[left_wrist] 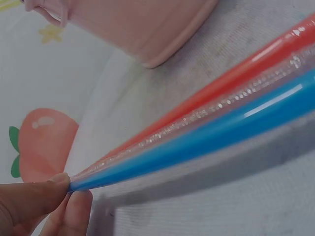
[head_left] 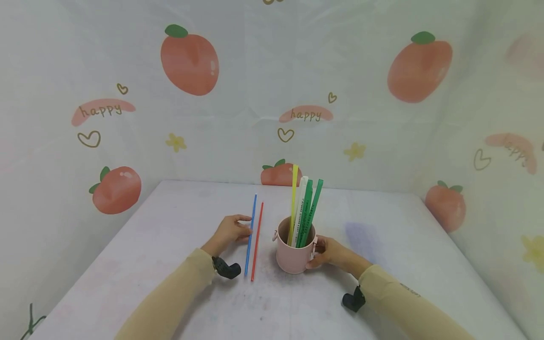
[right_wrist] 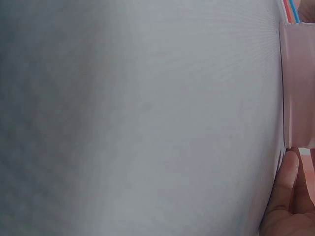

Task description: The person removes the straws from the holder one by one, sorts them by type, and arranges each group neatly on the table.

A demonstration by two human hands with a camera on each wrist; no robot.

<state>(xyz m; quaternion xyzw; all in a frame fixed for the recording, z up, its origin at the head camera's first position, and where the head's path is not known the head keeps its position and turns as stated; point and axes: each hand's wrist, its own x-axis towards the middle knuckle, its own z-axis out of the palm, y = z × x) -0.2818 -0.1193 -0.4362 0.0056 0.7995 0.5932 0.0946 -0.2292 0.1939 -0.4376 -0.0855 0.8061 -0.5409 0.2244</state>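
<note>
My left hand [head_left: 231,231] pinches a slim blue straw-like stick [head_left: 250,236] between thumb and fingers. Beside it runs a similar red stick [head_left: 257,245]; in the left wrist view a clear, glittery strip [left_wrist: 206,112] shows between the two, and all three converge at the fingertips. My right hand [head_left: 333,252] grips the right side of a small pink bucket [head_left: 293,259], thumb in front. Inside the bucket stand a yellow stick [head_left: 294,189], a white printed stick [head_left: 301,203] and green printed sticks [head_left: 316,196]. The right wrist view shows only the bucket's side and some fingers.
Both hands work over a pale cloth-covered table [head_left: 191,203]. Behind it hangs a white curtain [head_left: 246,71] printed with peaches, hearts and flowers. A dark wrist camera [head_left: 227,269] is on the left wrist, another [head_left: 354,301] on the right.
</note>
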